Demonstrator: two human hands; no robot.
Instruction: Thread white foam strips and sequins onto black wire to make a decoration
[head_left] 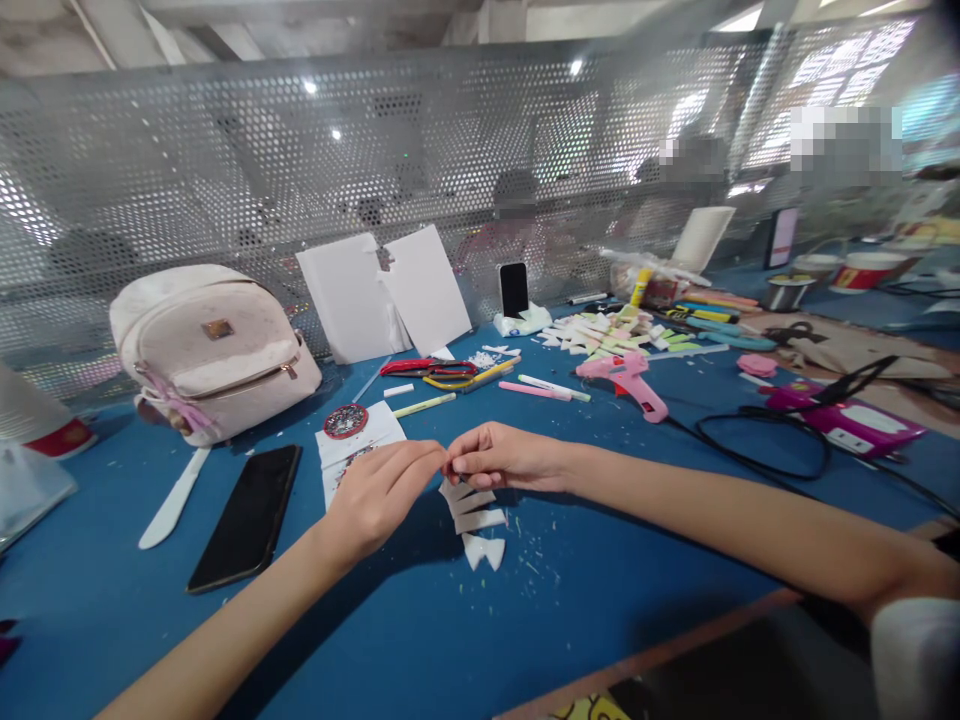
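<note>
My left hand [382,495] and my right hand [514,458] meet above the blue table [600,560], fingertips together. Both are closed in a pinch; what lies between the fingers is too small and hidden to name. Just below them are white cut strips [480,520], partly covered by my right hand. Nearer me lies a white bow-shaped piece [484,552], with tiny scraps scattered around. Beside my left hand, a white paper sheet [326,455] carries a round red-rimmed container [346,421] and small dark bits, partly hidden by that hand.
A black phone [246,520] and white plastic knife [176,500] lie left, before a pale backpack [217,350]. Red-handled scissors [427,370] and pens [534,390] lie beyond my hands. At right are a pink glue gun [626,380], its black cable and a purple power strip [847,415].
</note>
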